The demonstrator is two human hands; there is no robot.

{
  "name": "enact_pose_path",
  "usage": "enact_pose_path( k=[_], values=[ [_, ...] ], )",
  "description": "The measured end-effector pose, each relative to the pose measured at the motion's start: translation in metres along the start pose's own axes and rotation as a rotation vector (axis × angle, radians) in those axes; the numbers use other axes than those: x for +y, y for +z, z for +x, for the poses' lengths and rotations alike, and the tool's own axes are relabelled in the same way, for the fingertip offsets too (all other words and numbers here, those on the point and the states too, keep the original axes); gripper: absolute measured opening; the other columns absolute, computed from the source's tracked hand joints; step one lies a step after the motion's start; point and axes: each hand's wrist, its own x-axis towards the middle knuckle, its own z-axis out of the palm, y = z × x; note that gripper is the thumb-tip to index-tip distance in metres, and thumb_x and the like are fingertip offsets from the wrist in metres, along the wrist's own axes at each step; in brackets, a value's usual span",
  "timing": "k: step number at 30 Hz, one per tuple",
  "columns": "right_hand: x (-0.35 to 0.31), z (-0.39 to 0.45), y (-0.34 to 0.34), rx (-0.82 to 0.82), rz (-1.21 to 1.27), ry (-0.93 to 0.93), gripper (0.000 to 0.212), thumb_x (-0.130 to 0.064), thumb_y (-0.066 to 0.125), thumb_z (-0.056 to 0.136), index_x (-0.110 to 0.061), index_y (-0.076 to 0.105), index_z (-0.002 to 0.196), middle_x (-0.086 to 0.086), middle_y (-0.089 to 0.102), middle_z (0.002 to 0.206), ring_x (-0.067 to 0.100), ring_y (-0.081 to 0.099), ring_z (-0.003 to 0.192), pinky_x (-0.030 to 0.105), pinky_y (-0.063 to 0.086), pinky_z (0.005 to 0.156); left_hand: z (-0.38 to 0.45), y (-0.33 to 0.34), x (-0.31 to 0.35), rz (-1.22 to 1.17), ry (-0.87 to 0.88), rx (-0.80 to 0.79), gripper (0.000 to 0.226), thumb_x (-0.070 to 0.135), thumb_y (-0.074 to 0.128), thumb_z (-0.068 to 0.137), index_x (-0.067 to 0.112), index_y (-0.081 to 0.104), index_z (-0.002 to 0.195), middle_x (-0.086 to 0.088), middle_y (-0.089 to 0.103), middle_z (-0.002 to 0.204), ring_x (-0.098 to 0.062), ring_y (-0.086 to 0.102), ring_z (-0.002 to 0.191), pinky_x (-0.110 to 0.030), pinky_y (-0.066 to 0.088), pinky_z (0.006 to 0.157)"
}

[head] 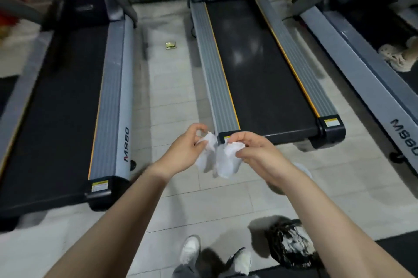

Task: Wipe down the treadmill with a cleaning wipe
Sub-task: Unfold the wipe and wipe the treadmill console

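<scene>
A crumpled white cleaning wipe (220, 160) hangs between both my hands, in front of the rear end of the middle treadmill (255, 69). My left hand (184, 151) pinches its left upper edge. My right hand (255, 153) grips its right upper edge. The wipe is above the floor and touches nothing else. The treadmill has a black belt, grey ribbed side rails with yellow stripes, and black end caps.
Another treadmill (67, 101) stands to the left and a third (371, 69) to the right, where someone's shoes (398, 55) rest. A small gold packet (170, 45) lies on the tiled floor. A black bag with white contents (291, 246) sits beside my shoes (191, 249).
</scene>
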Motion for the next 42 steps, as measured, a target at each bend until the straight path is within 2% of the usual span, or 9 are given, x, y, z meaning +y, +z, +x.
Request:
enact_pose_path(
  k=[4, 8, 13, 16, 20, 26, 32, 38, 42],
  values=[
    [-0.032, 0.025, 0.039, -0.125, -0.228, -0.101, 0.036, 0.014, 0.056, 0.082, -0.011, 0.069, 0.105, 0.006, 0.07, 0.107, 0.022, 0.065, 0.1, 0.039, 0.047, 0.091, -0.02, -0.041, -0.007, -0.063, -0.02, 0.146, 0.028, 0.01, 0.046, 0.099, 0.038, 0.051, 0.103, 0.019, 0.057, 0.068, -0.005, 0.047, 0.056, -0.023, 0.038, 0.058],
    [-0.061, 0.055, 0.085, -0.173, -0.389, -0.207, 0.034, 0.008, 0.061, 0.084, -0.023, 0.07, 0.095, 0.007, 0.068, 0.098, 0.015, 0.065, 0.083, 0.023, 0.048, 0.083, -0.027, -0.085, -0.016, -0.109, 0.022, 0.135, 0.045, -0.002, 0.043, 0.098, 0.037, 0.067, 0.098, 0.031, 0.067, 0.1, 0.003, 0.061, 0.103, -0.014, 0.042, 0.092],
    [-0.093, 0.113, 0.135, -0.138, -0.439, -0.278, 0.019, -0.002, 0.071, 0.085, -0.018, 0.065, 0.078, -0.002, 0.055, 0.066, 0.01, 0.047, 0.058, 0.017, 0.037, 0.056, -0.019, -0.149, -0.023, -0.258, 0.05, 0.159, 0.023, -0.002, 0.049, 0.099, 0.002, 0.071, 0.106, 0.003, 0.07, 0.105, 0.01, 0.061, 0.092, -0.009, 0.043, 0.084],
    [-0.114, 0.152, 0.16, -0.087, -0.484, -0.345, 0.017, -0.008, 0.075, 0.082, -0.015, 0.062, 0.075, -0.008, 0.055, 0.062, 0.005, 0.046, 0.056, 0.021, 0.039, 0.059, -0.005, -0.19, -0.034, -0.32, 0.035, 0.158, 0.026, 0.012, 0.048, 0.101, 0.005, 0.071, 0.111, -0.001, 0.07, 0.112, -0.002, 0.062, 0.103, -0.014, 0.044, 0.091],
    [-0.144, 0.198, 0.193, -0.097, -0.54, -0.409, 0.02, -0.012, 0.075, 0.083, -0.011, 0.058, 0.073, -0.009, 0.049, 0.059, 0.001, 0.04, 0.051, 0.016, 0.035, 0.052, 0.024, -0.239, -0.047, -0.213, 0.094, 0.175, 0.011, 0.02, 0.064, 0.095, 0.014, 0.071, 0.09, -0.001, 0.068, 0.087, -0.001, 0.054, 0.079, -0.02, 0.041, 0.075],
    [-0.19, 0.253, 0.218, -0.194, -0.594, -0.441, 0.025, -0.018, 0.072, 0.086, -0.004, 0.056, 0.074, 0.003, 0.071, 0.09, 0.012, 0.063, 0.082, 0.032, 0.05, 0.079, 0.065, -0.313, -0.064, -0.211, 0.039, 0.296, 0.013, 0.021, 0.067, 0.094, 0.02, 0.078, 0.09, 0.005, 0.075, 0.089, -0.002, 0.059, 0.079, -0.024, 0.046, 0.075],
    [-0.226, 0.32, 0.223, -0.218, -0.48, -0.394, 0.022, -0.012, 0.065, 0.092, -0.009, 0.048, 0.078, 0.001, 0.05, 0.065, 0.01, 0.048, 0.058, 0.02, 0.042, 0.055, 0.122, -0.365, -0.065, -0.17, 0.05, 0.327, 0.014, 0.018, 0.067, 0.094, 0.02, 0.076, 0.083, 0.009, 0.074, 0.085, 0.001, 0.062, 0.079, -0.02, 0.047, 0.075],
    [-0.282, 0.406, 0.197, -0.376, -0.412, -0.212, 0.012, -0.001, 0.064, 0.09, 0.002, 0.065, 0.102, 0.01, 0.068, 0.083, 0.019, 0.064, 0.07, 0.029, 0.059, 0.075, 0.204, -0.413, -0.058, -0.242, 0.033, 0.38, 0.014, 0.014, 0.071, 0.09, 0.015, 0.072, 0.076, 0.014, 0.07, 0.076, -0.001, 0.061, 0.075, -0.023, 0.047, 0.074],
    [-0.327, 0.461, 0.187, -0.321, -0.39, -0.274, 0.011, -0.012, 0.071, 0.088, -0.002, 0.067, 0.083, 0.01, 0.066, 0.083, 0.019, 0.063, 0.081, 0.031, 0.055, 0.084, 0.255, -0.438, -0.049, -0.232, 0.035, 0.358, 0.012, 0.018, 0.077, 0.085, 0.012, 0.069, 0.077, 0.016, 0.066, 0.075, 0.001, 0.058, 0.072, -0.017, 0.043, 0.069]
  ],
)
